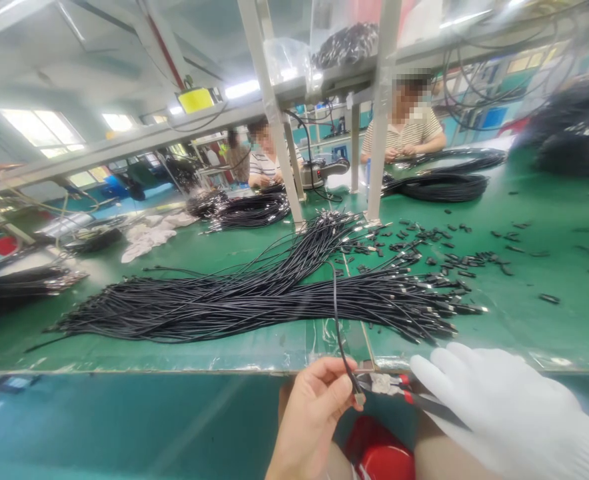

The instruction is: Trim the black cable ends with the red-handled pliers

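My bare left hand (312, 407) pinches the end of one thin black cable (338, 320) just below the table's front edge; the cable rises in an arc to the heap above. In a white glove, my right hand (494, 400) grips red-handled pliers (394, 385), whose jaws meet the cable's metal tip beside my left fingers. A long heap of black cables (254, 303) lies across the green table (524, 320) in front of me.
Small black connector caps (444, 257) are scattered right of the heap. A red container (379, 450) sits by my lap. White frame posts (380, 133) stand mid-table. Two people (409, 127) work on cable bundles at the far side. More cable piles lie at left and far right.
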Action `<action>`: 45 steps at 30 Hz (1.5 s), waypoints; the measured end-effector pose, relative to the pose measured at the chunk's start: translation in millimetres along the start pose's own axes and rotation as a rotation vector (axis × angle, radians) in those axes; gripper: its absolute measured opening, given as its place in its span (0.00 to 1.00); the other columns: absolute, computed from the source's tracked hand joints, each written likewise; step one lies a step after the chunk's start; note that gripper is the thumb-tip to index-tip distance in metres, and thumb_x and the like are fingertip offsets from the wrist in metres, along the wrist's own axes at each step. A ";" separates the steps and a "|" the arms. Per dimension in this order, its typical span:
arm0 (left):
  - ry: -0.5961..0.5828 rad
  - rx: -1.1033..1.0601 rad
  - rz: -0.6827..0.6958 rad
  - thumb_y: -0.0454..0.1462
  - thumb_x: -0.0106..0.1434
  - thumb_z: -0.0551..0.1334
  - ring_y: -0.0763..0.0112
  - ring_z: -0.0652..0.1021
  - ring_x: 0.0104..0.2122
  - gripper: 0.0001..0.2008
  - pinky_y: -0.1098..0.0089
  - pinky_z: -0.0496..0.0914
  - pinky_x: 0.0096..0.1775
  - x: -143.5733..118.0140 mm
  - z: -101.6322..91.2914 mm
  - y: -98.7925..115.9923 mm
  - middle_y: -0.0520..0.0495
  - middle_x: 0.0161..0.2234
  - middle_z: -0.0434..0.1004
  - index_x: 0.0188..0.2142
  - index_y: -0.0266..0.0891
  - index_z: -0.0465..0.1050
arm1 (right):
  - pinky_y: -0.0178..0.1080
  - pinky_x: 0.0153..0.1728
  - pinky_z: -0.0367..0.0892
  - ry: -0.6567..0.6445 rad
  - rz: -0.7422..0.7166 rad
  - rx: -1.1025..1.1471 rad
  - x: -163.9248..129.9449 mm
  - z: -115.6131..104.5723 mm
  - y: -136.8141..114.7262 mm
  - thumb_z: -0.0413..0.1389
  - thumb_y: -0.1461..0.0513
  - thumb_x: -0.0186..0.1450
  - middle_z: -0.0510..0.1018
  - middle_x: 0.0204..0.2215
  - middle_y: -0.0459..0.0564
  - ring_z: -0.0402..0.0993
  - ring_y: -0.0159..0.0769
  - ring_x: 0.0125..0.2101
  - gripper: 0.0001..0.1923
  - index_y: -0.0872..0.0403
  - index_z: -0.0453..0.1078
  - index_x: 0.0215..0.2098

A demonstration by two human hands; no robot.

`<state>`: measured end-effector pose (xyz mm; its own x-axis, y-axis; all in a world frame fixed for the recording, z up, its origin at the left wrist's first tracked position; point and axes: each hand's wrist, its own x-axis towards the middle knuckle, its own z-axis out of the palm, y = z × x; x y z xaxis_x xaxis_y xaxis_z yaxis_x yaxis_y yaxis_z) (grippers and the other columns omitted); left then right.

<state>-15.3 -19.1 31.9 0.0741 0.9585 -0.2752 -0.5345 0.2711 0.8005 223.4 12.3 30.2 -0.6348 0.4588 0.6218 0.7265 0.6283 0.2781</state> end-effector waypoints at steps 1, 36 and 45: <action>0.001 -0.035 -0.010 0.41 0.49 0.82 0.76 0.77 0.26 0.16 0.75 0.72 0.33 1.4 -1.1 -1.4 0.49 0.28 0.82 0.34 0.36 0.85 | 0.41 0.27 0.44 -0.010 0.013 0.015 -4.6 3.5 -1.6 0.47 0.60 0.68 0.66 0.22 0.43 0.58 0.36 0.21 0.05 0.49 0.64 0.39; 0.211 -0.119 0.264 0.45 0.50 0.80 0.74 0.80 0.28 0.15 0.75 0.76 0.36 13.6 22.4 -10.4 0.52 0.31 0.83 0.29 0.40 0.80 | 0.51 0.44 0.67 0.014 0.115 -0.180 11.1 -15.0 -19.9 0.44 0.58 0.74 0.81 0.45 0.62 0.74 0.54 0.45 0.20 0.60 0.70 0.55; 0.164 -0.111 0.294 0.43 0.54 0.79 0.75 0.79 0.29 0.13 0.75 0.77 0.37 15.6 25.5 -6.1 0.52 0.29 0.80 0.31 0.40 0.81 | 0.45 0.34 0.62 0.072 0.096 -0.114 9.5 -4.7 -16.1 0.40 0.61 0.75 0.80 0.33 0.54 0.72 0.44 0.30 0.18 0.58 0.69 0.50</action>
<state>10.6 -3.6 36.3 -0.2274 0.9650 -0.1306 -0.6017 -0.0338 0.7980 206.9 3.6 35.1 -0.5434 0.4647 0.6991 0.8108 0.5063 0.2937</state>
